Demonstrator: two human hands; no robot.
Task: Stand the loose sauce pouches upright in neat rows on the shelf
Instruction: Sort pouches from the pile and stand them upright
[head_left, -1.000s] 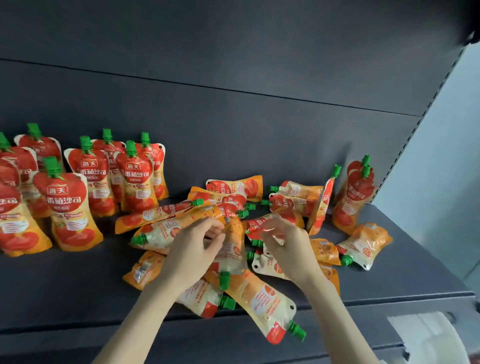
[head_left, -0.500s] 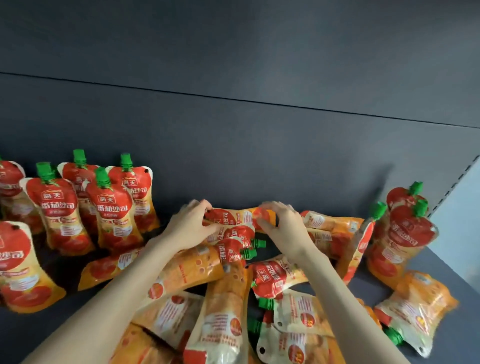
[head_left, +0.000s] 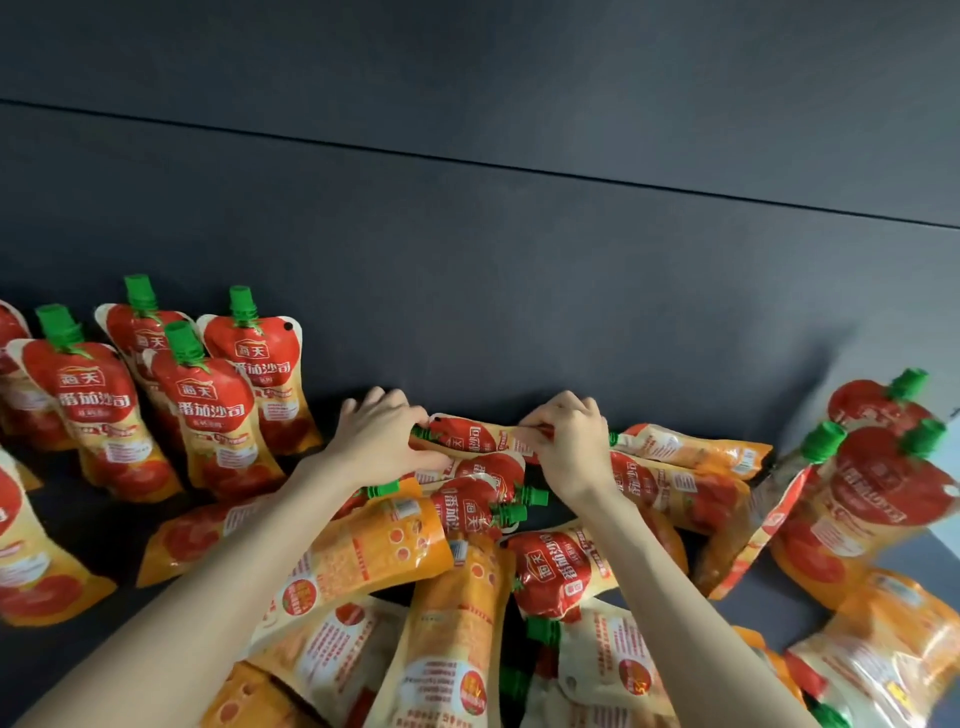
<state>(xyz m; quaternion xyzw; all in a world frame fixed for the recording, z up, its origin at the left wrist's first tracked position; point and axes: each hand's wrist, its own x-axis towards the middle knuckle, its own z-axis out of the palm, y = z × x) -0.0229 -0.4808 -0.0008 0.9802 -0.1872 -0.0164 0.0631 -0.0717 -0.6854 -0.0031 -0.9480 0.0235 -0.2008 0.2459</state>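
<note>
**A:** Entry for the shelf (head_left: 104, 514): what is done?

**B:** Item one, the standing pouches (head_left: 208, 415): a group near the left end, caps up, in rough rows against the back panel (head_left: 467, 260). Item two, the leaning pouches (head_left: 883, 483): a few near the right end, upright but tilted.

**A:** Outstanding?

**B:** Item three, the loose heap (head_left: 363, 571): many lying flat and overlapping from the middle to the front edge. In my judgement, well under half is done.

**A:** In hand?

**B:** One pouch (head_left: 478, 439), on its side along the back edge with its cap to the left, on top of the heap.

**A:** Hands?

**B:** The left hand (head_left: 384, 441) has its fingers curled round the cap end. The right hand (head_left: 566, 441) pinches the bottom end. Both forearms reach forward over the heap.
</note>
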